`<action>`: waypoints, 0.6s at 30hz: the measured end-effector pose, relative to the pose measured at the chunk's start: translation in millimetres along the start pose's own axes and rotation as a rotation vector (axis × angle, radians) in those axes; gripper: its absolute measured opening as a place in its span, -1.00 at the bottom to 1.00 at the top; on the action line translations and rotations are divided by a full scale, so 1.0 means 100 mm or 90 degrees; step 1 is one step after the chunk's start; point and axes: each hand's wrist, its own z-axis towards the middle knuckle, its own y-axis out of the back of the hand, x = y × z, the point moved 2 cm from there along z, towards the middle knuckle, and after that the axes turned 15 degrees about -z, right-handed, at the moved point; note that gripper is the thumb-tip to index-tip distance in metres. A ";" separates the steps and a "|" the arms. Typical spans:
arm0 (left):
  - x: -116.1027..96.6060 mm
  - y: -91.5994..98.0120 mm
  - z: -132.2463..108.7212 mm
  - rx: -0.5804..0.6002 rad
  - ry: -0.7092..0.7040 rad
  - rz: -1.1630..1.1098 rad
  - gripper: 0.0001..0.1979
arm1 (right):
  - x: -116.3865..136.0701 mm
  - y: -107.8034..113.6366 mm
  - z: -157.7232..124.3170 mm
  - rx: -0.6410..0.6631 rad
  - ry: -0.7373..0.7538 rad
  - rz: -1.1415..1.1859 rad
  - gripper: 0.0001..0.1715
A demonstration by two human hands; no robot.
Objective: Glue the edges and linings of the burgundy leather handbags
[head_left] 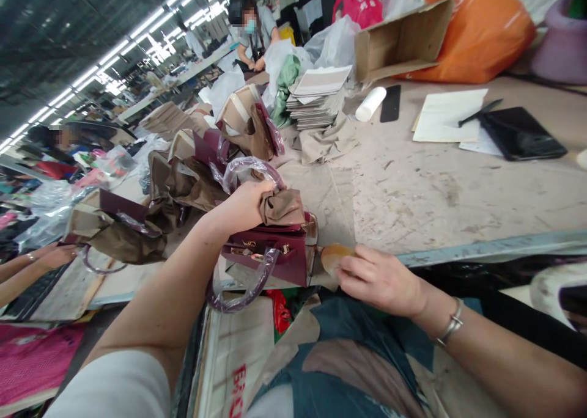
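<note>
A burgundy handbag (293, 258) lies at the table's front edge, its plastic-wrapped handle (270, 268) hanging down over the edge. My left hand (250, 204) is closed on the bag's upper side, at the crumpled brown lining (284, 207). Its fingertips are partly hidden by the lining and the second wrapped handle (257, 167). In my right hand (376, 280), pinched between the fingers, is a flat yellowish-amber piece (334, 257). This piece is close to the right side of the handbag; I cannot tell whether they touch.
More burgundy bags with brown lining stand left and behind, one (119, 225) near a co-worker's hands (55, 256). Further back are a stack of cards (318, 103), a white roll (370, 104), an open cardboard box (403, 39), paper (447, 115) and a black tablet (523, 134).
</note>
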 end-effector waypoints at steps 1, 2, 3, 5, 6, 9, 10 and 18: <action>0.00 0.00 0.00 -0.004 -0.003 0.008 -0.70 | -0.03 -0.01 -0.02 -0.001 -0.015 0.014 -0.84; 0.00 0.00 0.00 -0.010 -0.004 0.014 -0.72 | -0.06 -0.03 -0.04 -0.007 -0.040 0.040 -0.82; 0.00 0.00 0.00 -0.016 -0.003 0.020 -0.74 | -0.09 -0.05 -0.07 -0.016 -0.078 0.074 -0.80; -0.01 -0.01 0.01 -0.019 0.000 0.026 -0.76 | -0.17 -0.11 -0.11 -0.046 -0.183 0.144 -0.76; -0.01 -0.01 0.02 -0.017 0.001 0.026 -0.77 | -0.21 -0.15 -0.12 -0.065 -0.237 0.170 -0.76; -0.01 -0.01 0.03 -0.007 0.002 0.015 -0.74 | -0.30 -0.28 -0.15 -0.105 -0.344 0.199 -0.81; -0.01 -0.01 0.03 -0.004 0.002 0.011 -0.73 | -0.32 -0.32 -0.15 -0.109 -0.363 0.205 -0.85; 0.00 -0.01 0.01 -0.004 0.015 0.009 -0.71 | -0.40 -0.46 -0.17 -0.098 -0.470 0.284 -0.94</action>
